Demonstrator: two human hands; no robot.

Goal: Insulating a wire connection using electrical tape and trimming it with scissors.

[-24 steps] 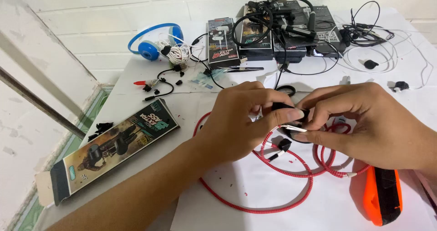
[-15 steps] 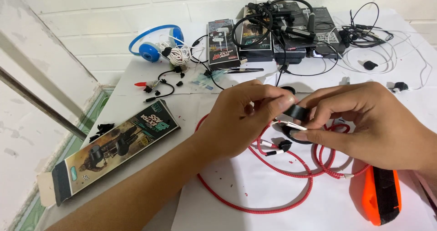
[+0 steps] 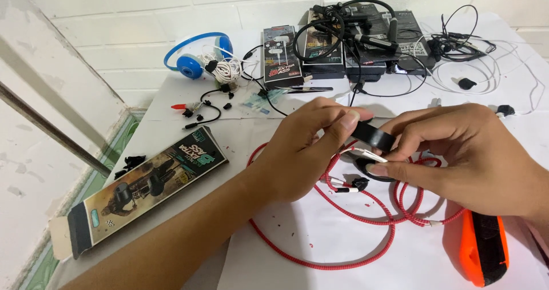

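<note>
At the far left an open box (image 3: 146, 190) lay flat on the desk (image 3: 320, 250), its end flap out; what it held could not be seen. Behind it sat blue headphones (image 3: 191, 58) beside a white cord bundle (image 3: 226, 70), then a stack of dark boxes (image 3: 343, 52) draped with black cables. The left hand (image 3: 303, 150) had its fingers (image 3: 343, 121) pressed together, pinching a black tape roll (image 3: 373, 136) held above the desk at centre. The right hand (image 3: 466, 153) pinched the same roll and a white strip (image 3: 366, 154) under it. A red cable (image 3: 349, 238) looped on the desk beneath both hands. An orange tool (image 3: 483, 247) lay at the right.
</note>
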